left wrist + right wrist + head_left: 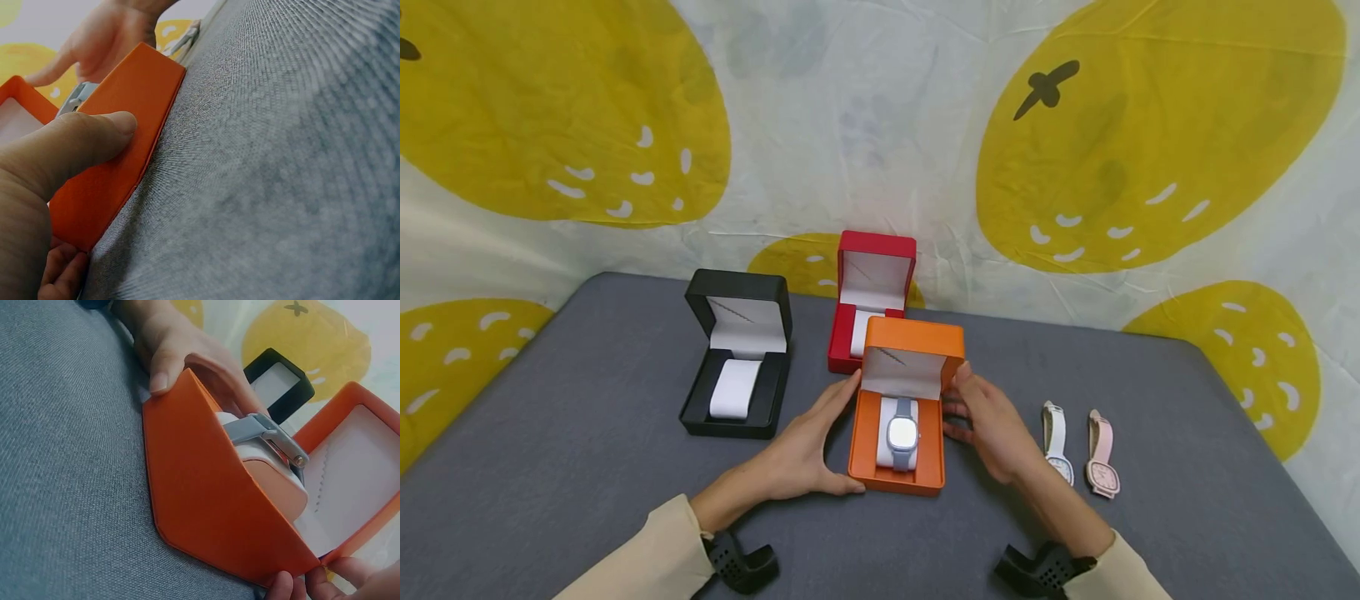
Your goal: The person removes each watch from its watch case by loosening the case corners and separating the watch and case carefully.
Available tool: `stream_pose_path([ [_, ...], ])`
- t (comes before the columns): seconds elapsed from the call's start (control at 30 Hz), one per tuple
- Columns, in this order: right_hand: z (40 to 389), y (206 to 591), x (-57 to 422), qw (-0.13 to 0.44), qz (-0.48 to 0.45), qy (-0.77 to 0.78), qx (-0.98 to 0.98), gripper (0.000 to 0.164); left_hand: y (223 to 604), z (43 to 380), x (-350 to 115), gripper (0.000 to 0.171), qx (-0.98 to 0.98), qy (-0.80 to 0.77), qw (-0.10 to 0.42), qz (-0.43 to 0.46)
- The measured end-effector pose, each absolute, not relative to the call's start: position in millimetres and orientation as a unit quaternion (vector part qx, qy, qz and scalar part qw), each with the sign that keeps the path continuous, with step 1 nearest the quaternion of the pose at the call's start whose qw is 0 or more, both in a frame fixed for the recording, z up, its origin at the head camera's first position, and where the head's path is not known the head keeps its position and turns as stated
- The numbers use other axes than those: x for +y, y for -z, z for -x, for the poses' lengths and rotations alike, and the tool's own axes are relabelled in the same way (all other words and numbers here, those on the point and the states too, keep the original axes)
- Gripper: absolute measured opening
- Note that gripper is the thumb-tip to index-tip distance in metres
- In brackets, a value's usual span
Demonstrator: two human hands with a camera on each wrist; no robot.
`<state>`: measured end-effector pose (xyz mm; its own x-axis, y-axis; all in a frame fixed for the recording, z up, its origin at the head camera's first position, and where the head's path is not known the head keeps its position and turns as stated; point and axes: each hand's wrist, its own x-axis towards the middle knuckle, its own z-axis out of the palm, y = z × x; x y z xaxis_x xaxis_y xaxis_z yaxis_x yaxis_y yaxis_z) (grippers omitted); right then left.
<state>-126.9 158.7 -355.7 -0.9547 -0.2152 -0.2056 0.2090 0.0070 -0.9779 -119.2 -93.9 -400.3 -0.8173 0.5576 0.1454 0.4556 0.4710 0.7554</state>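
An orange watch box (932,450) stands with its lid raised, and a grey-blue watch (902,433) is strapped round the white cushion inside. My left hand (805,454) holds the box's left side. The left thumb (103,134) presses the front wall, while the other fingers reach along the side. At the rear right, my right hand (996,425) grips the box near the hinge, its fingertips (282,586) against the wall. The watch's face is turned away in the right wrist view, where the buckle side of its strap (244,429) shows.
Behind the orange box stands an open red watch box (842,333). An open black watch box (696,404) with a white cushion is at the left. On the right lie a white watch (1056,437) and a pink watch (1102,458). A patterned cloth (865,125) hangs behind the grey table (587,433).
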Motion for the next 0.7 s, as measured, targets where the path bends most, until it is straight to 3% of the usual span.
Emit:
stream_pose_path([
  [0.7, 132.2, 358.5, 155.2, 0.138, -0.032, 0.665, 0.733, 0.065, 400.6, 119.3, -94.5, 0.117, 0.856, -0.411, 0.060, -0.307],
])
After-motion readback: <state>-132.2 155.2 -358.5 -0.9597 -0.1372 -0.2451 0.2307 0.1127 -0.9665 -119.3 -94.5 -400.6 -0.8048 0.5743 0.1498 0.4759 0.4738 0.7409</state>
